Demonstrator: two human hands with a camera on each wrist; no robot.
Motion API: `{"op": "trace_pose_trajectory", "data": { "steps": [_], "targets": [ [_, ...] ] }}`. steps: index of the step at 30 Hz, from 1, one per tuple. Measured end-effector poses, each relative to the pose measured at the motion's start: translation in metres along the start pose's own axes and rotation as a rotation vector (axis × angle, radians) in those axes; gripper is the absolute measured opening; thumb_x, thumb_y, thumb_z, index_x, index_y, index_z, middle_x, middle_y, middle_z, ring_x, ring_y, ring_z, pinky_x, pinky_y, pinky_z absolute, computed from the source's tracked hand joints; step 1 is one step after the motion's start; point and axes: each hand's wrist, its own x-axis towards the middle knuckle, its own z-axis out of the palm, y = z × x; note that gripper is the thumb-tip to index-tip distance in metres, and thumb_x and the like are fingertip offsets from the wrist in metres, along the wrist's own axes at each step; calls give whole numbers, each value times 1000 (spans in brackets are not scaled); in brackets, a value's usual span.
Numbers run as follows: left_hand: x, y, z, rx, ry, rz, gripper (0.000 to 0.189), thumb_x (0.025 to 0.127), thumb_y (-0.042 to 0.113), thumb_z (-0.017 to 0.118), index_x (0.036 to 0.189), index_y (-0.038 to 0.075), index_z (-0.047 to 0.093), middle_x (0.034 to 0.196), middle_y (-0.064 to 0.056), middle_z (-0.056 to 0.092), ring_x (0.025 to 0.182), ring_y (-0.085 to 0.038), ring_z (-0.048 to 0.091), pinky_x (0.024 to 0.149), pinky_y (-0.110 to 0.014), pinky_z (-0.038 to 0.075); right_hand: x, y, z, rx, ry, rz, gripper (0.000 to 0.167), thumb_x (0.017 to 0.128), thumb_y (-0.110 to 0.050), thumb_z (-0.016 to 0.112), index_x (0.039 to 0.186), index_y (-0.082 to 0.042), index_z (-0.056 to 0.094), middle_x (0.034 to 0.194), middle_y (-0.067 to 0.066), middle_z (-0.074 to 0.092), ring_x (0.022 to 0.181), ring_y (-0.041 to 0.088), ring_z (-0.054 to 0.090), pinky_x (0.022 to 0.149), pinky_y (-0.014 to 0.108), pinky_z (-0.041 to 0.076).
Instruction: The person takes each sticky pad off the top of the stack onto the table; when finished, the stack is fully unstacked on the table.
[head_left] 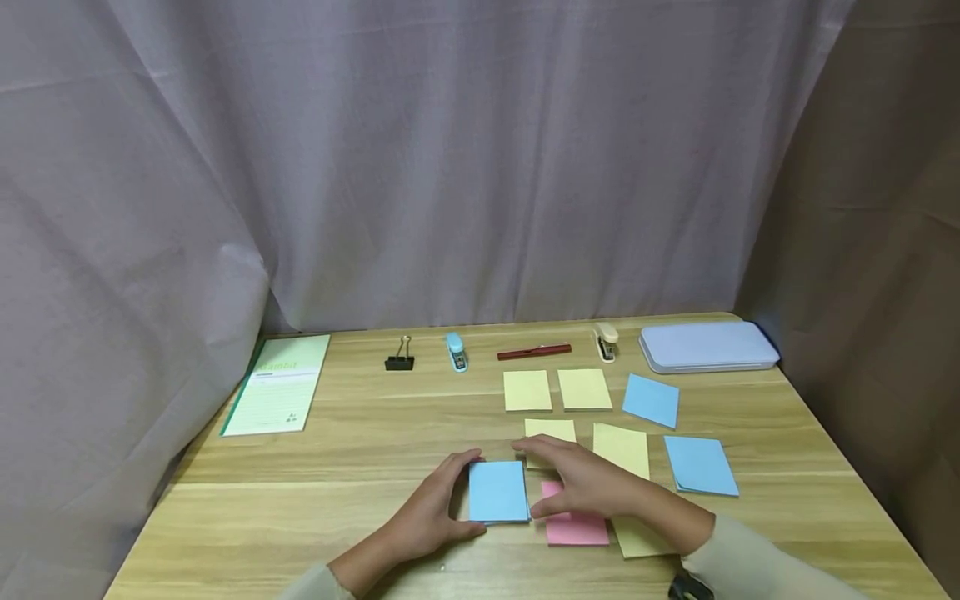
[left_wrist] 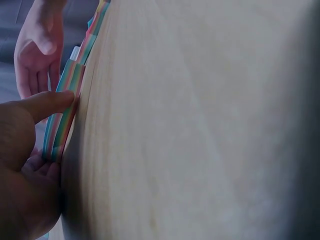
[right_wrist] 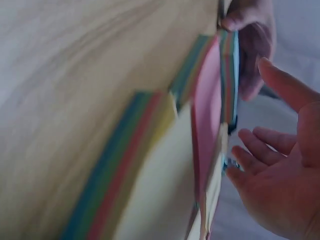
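Note:
A sticky note pad (head_left: 497, 492) with a blue top sheet sits on the table in front of me. My left hand (head_left: 431, 508) holds it at its left side, thumb on the near edge and fingers towards the far edge. Striped coloured layers show along the pad's side (left_wrist: 65, 120) in the left wrist view. My right hand (head_left: 581, 483) hovers just right of the pad, thumb and fingers spread, gripping nothing. Beneath that hand lie a pink-topped pad (head_left: 577, 531) and yellow-topped pads (head_left: 624, 450), partly covered by the hand and forearm.
Two blue pads (head_left: 702, 465) lie to the right. Two yellow pads (head_left: 527, 390) lie farther back. Along the rear stand a binder clip (head_left: 399, 362), a blue stapler (head_left: 456, 352), a red pen (head_left: 534, 352), a cream stapler (head_left: 606, 342) and a pale case (head_left: 708, 346). A notebook (head_left: 277, 385) lies left.

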Motion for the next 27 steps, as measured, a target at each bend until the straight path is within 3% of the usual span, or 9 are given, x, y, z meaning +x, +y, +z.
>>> {"op": "trace_pose_trajectory", "data": {
  "steps": [6,14,27],
  "targets": [
    [0,2,0,-1,-12,-3,94,82,22,89,157,9,34,150,-2,49,142,-21,45,121,-46,35,8,-1,16,-16,4,15,97,76,-47,89,153,-7,46,152,12,52,141,33,48,113,57,42],
    [0,3,-1,19,-13,-1,93,82,22,89,156,8,35,150,-2,50,141,-21,45,120,-46,35,6,-3,28,-43,36,41,100,71,-50,91,152,-10,48,158,22,42,144,48,39,111,66,40],
    [0,5,0,34,-18,-6,91,83,22,89,155,8,36,149,-3,49,140,-21,46,120,-46,37,6,-2,34,-123,70,-1,88,78,-35,91,150,-7,49,154,22,46,144,47,40,116,65,33]
  ]
}}
